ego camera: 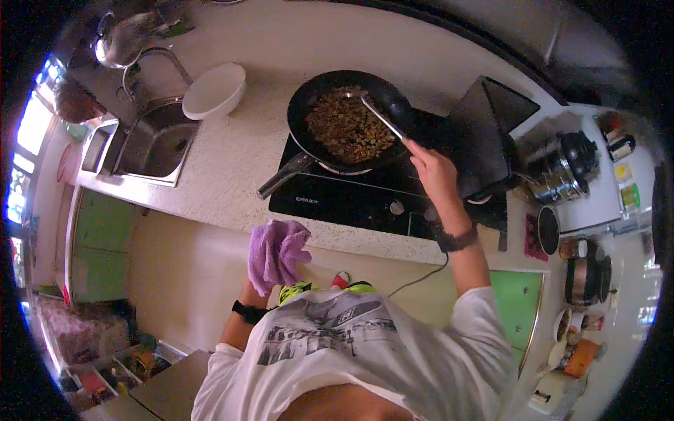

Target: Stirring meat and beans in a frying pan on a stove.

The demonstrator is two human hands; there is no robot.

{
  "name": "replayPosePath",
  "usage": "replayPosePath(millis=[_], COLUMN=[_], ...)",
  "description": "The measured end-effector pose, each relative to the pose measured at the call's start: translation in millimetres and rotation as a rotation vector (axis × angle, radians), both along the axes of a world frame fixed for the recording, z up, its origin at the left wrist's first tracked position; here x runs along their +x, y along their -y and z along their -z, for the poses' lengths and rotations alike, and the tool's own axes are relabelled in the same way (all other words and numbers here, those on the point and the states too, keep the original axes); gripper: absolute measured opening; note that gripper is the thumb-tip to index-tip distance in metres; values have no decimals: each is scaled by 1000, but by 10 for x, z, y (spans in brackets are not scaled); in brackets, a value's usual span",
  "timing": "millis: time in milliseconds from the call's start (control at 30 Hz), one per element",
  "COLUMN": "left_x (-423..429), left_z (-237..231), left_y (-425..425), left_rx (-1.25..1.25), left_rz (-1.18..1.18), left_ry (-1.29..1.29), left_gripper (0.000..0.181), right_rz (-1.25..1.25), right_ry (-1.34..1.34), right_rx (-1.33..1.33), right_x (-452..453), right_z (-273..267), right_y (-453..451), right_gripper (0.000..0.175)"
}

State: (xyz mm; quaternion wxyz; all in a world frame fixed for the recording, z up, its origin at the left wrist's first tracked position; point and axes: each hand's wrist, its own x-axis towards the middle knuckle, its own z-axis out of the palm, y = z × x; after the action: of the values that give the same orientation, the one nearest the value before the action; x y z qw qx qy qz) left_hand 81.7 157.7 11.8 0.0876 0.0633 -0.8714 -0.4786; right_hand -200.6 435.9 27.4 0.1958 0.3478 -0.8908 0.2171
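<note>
My right hand [437, 174] grips the handle of a metal spatula [383, 119]. The spatula's far end rests among browned, crumbly food [345, 129] in a black wok [395, 100]. This wok sits on the left side of a black gas stove [342, 192], its long handle [284, 176] pointing toward me and to the left. A purple cloth [279, 252] covers most of my left hand [263, 289], which holds it in front of the counter edge. My left fingers are hidden under the folds.
A white bowl [215, 92] stands tilted by the sink [158, 139]. Right of the wok, a dark panel [482, 126] rises over the stove. Beyond it is a steel pot [550, 168] with a black lid. Jars and pans line the right side. A cable [421, 276] hangs below the counter.
</note>
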Motion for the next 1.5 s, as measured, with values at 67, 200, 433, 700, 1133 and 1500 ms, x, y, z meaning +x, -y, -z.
replayPosePath(millis=[67, 200, 433, 700, 1133, 1500], left_x=[77, 126, -140, -1177, -2161, -1945], left_z=[-71, 29, 1201, 1742, 1485, 1263], left_y=[-73, -132, -272, -866, -1725, -1515], left_rx=[17, 139, 1311, -15, -562, -321], left_rz=[-19, 25, 220, 251, 406, 358], left_ry=[-19, 44, 394, 346, 18, 408], left_gripper=[27, 29, 36, 39, 25, 46], right_rz=[47, 55, -69, 0, 22, 129], right_ry=[43, 107, 324, 341, 284, 250], right_rx=[46, 71, 37, 70, -133, 242], right_x=[-44, 138, 784, 912, 923, 886], right_z=[16, 230, -438, -733, -691, -1285], right_y=[216, 209, -568, -809, -685, -857], right_gripper=[47, 49, 42, 38, 36, 36])
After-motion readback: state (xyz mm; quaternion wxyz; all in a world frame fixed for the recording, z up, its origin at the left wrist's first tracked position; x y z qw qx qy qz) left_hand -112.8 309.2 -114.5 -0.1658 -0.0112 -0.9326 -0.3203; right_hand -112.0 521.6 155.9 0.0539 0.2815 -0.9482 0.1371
